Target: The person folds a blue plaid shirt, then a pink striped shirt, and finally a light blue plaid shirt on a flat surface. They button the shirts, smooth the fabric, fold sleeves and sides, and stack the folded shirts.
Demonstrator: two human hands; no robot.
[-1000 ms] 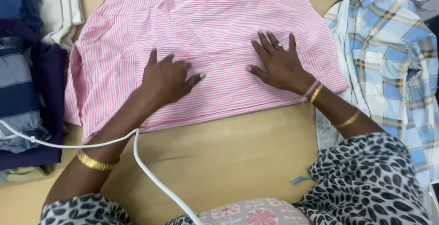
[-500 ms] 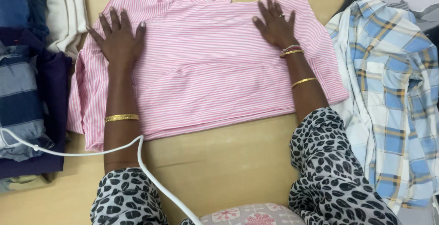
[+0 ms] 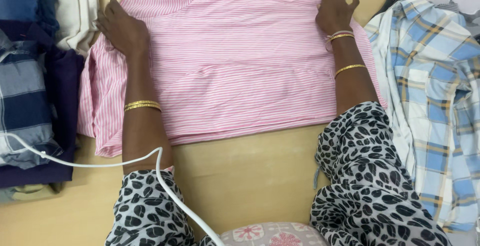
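A pink-and-white striped shirt (image 3: 235,66) lies spread flat on the wooden table (image 3: 250,176). My left hand (image 3: 120,28) is at the shirt's far left edge, fingers curled down onto the cloth. At the far right corner my right hand (image 3: 336,11) has its fingertips bent over the top edge of the shirt. Both arms reach across the shirt, with gold bangles on the wrists and black-and-white patterned sleeves near me.
A blue, white and yellow plaid shirt (image 3: 435,101) lies to the right. Stacked folded clothes (image 3: 30,91) in blue, purple and cream stand at the left. A white cable (image 3: 150,176) runs across the table's near left part.
Both hands have slid outward and away from me over the pink shirt, from its middle to its far left and far right corners. The fingers, flat before, now bend at the edges.
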